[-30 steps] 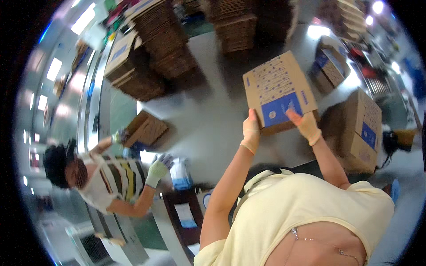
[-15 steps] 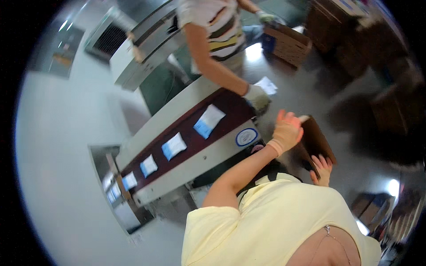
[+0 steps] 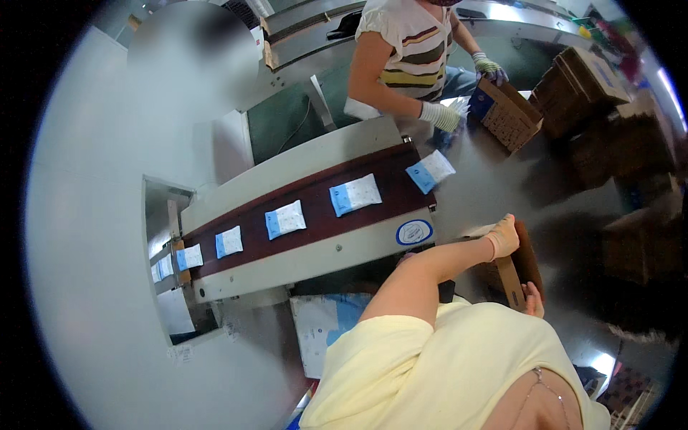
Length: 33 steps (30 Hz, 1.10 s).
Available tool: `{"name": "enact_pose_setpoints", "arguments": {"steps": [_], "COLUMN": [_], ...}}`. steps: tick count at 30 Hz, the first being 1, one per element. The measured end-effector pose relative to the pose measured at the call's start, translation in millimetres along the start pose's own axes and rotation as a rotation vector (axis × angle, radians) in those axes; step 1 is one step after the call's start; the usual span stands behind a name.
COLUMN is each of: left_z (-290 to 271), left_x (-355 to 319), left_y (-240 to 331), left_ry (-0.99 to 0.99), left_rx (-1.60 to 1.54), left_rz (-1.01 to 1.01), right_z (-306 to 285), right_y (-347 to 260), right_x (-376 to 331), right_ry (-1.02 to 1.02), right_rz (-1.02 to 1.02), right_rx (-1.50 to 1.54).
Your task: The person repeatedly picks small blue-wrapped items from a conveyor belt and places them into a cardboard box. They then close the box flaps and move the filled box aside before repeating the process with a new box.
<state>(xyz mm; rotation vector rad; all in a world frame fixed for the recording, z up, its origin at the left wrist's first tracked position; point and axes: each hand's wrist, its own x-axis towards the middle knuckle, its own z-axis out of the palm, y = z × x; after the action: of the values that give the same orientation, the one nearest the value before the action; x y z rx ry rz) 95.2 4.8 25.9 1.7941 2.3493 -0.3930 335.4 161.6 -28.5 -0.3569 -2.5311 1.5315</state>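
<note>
My left hand (image 3: 504, 238), in a thin pale glove, is closed at the upper edge of an open cardboard box (image 3: 531, 261), beside a folded flap. The fingers of my right hand (image 3: 532, 299) curl around the lower side of the same box; the rest of that hand is hidden. To the left, a conveyor belt (image 3: 315, 215) carries a row of white and blue soft packets (image 3: 356, 195). One packet (image 3: 431, 172) juts over the belt's end.
Across the belt, a co-worker in striped gloves holds packets in one hand (image 3: 446, 118) and touches another cardboard box (image 3: 507, 115) with the other. Stacked cartons (image 3: 577, 89) stand at the far right. A white and blue bundle (image 3: 322, 326) lies below the belt.
My left hand has come down onto the box edge from a raised, spread pose. The packets have advanced rightward along the belt. The co-worker's gloved hand has withdrawn from the belt's end.
</note>
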Motion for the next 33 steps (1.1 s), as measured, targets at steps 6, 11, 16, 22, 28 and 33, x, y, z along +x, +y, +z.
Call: {"name": "enact_pose_setpoints", "arguments": {"steps": [6, 11, 16, 22, 28, 33], "left_z": [4.8, 37.8, -25.8, 112.8, 198.3, 53.8], "left_x": [-30.3, -21.6, -23.2, -23.3, -23.2, -27.3], "left_y": [11.6, 22.3, -9.6, 7.0, -16.8, -21.2], "left_ry": [0.710, 0.206, 0.191, -0.164, -0.011, 0.352], "left_rx": [-0.098, -0.212, -1.155, -2.705, -2.161, -1.236], "left_rz": [0.214, 0.138, -0.338, -0.368, -0.596, -0.808], "right_z": [1.0, 14.4, 17.4, 35.4, 71.9, 94.7], "right_y": [14.1, -20.4, -113.4, -88.9, -92.2, -116.3], "right_x": [17.3, 15.0, -7.1, 16.1, 43.9, 72.7], "right_ry": [-0.075, 0.159, 0.452, -0.365, -0.476, -0.585], "right_rz": [-0.358, -0.421, -0.101, -0.144, -0.302, -0.190], "right_rx": [-0.542, -0.673, -0.216, -0.886, -0.809, -0.959]}}
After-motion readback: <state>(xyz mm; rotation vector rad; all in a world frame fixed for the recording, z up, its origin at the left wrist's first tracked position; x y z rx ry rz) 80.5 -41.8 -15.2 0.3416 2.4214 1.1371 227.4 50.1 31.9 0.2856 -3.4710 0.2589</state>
